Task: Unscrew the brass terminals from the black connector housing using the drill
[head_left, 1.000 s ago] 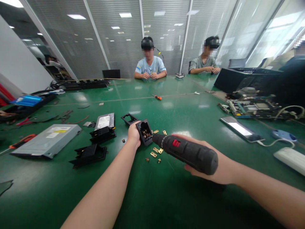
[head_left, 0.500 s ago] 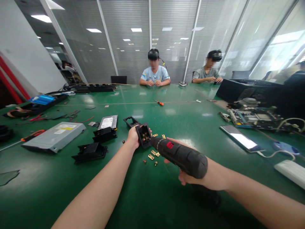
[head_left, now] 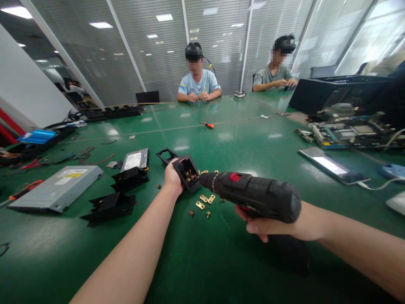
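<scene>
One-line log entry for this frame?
left hand: holds black housing | right hand: grips electric screwdriver, tip in housing | brass parts loose on table

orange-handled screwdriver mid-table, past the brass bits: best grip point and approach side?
Take the screwdriver by its orange handle, the thick end on the right; the thin dark shank points left toward the far side. It lies flat and alone on the green table, so come from above, fingers across the handle. Both hands are occupied: left hand holds the black housing, right hand the power driver.
</scene>
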`<move>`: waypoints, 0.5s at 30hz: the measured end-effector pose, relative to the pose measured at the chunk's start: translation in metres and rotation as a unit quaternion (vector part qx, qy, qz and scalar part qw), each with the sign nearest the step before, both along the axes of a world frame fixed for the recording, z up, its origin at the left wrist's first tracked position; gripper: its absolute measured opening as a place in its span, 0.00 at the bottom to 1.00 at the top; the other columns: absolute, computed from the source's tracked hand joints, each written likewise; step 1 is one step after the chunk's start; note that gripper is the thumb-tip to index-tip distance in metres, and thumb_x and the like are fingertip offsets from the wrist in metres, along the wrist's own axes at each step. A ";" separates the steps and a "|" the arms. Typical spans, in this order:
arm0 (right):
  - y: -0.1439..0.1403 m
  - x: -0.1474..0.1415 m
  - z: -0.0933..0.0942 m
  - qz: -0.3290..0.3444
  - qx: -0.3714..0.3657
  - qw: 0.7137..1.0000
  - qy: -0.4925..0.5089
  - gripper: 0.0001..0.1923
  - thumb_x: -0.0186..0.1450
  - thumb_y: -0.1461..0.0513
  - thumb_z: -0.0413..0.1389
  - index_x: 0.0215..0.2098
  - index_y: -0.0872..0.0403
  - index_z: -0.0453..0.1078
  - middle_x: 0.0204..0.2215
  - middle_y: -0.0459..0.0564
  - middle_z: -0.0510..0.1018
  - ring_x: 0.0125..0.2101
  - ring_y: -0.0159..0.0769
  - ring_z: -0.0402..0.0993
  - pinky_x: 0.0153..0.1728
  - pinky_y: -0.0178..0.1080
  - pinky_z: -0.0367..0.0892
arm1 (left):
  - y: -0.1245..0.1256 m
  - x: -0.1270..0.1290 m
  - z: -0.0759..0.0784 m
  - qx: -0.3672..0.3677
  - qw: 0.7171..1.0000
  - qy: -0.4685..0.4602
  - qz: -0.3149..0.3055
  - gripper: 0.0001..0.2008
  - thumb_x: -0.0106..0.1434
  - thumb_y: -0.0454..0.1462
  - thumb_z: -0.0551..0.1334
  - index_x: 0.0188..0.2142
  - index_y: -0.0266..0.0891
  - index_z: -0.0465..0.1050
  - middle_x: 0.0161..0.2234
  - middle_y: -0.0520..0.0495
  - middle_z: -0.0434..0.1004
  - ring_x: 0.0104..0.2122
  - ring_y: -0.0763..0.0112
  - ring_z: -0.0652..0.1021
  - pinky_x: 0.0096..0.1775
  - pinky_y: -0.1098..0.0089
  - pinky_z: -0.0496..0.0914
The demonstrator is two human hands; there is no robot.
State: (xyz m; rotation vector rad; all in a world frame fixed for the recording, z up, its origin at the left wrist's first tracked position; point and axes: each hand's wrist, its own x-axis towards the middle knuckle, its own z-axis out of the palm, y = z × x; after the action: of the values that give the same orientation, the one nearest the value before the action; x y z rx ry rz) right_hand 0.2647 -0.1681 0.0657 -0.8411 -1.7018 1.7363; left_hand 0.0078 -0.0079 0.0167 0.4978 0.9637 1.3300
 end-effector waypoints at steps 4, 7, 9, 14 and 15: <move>-0.001 0.000 0.004 -0.007 0.003 1.000 -0.020 0.41 0.69 0.56 0.68 0.75 0.46 0.57 0.37 0.44 0.74 0.24 0.28 0.76 0.26 0.32 0.74 | 0.000 0.003 0.002 -0.008 1.000 0.007 0.015 0.08 0.60 0.40 0.59 0.28 0.41 0.72 0.20 0.49 0.74 0.20 0.62 0.76 0.30 0.62 0.77; -0.003 0.000 0.001 -0.006 0.007 1.000 -0.025 0.41 0.69 0.58 0.67 0.75 0.46 0.56 0.38 0.44 0.75 0.25 0.28 0.77 0.27 0.32 0.75 | 0.001 0.003 0.000 -0.006 1.000 -0.013 0.019 0.06 0.59 0.40 0.62 0.29 0.41 0.72 0.20 0.50 0.74 0.20 0.63 0.76 0.31 0.62 0.78; -0.004 0.000 -0.001 -0.007 0.015 1.000 -0.024 0.44 0.69 0.61 0.66 0.76 0.46 0.51 0.39 0.45 0.75 0.25 0.28 0.77 0.27 0.32 0.75 | 0.001 0.002 -0.002 0.001 1.000 -0.016 0.022 0.05 0.58 0.40 0.62 0.29 0.41 0.71 0.20 0.51 0.73 0.20 0.63 0.76 0.30 0.63 0.77; -0.004 -0.007 0.003 -0.003 0.024 0.999 -0.038 0.50 0.66 0.64 0.65 0.78 0.48 0.42 0.36 0.42 0.75 0.24 0.28 0.76 0.27 0.32 0.74 | 0.000 0.003 -0.003 0.028 0.999 0.000 0.019 0.07 0.59 0.38 0.60 0.25 0.42 0.67 0.19 0.51 0.71 0.19 0.64 0.76 0.27 0.66 0.75; -0.005 -0.008 0.005 -0.002 0.024 0.999 -0.039 0.50 0.66 0.64 0.65 0.78 0.49 0.43 0.35 0.42 0.75 0.24 0.28 0.76 0.27 0.32 0.74 | 0.000 0.003 -0.003 0.028 0.999 -0.006 0.016 0.07 0.59 0.38 0.60 0.25 0.42 0.68 0.19 0.51 0.71 0.19 0.64 0.76 0.27 0.65 0.75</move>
State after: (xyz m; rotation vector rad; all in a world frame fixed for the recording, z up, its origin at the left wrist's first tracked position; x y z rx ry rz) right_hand 0.2569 -0.1726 0.0706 -0.9010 -1.7841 1.6715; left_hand 0.0107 -0.0082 0.0137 0.5180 0.9298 1.3898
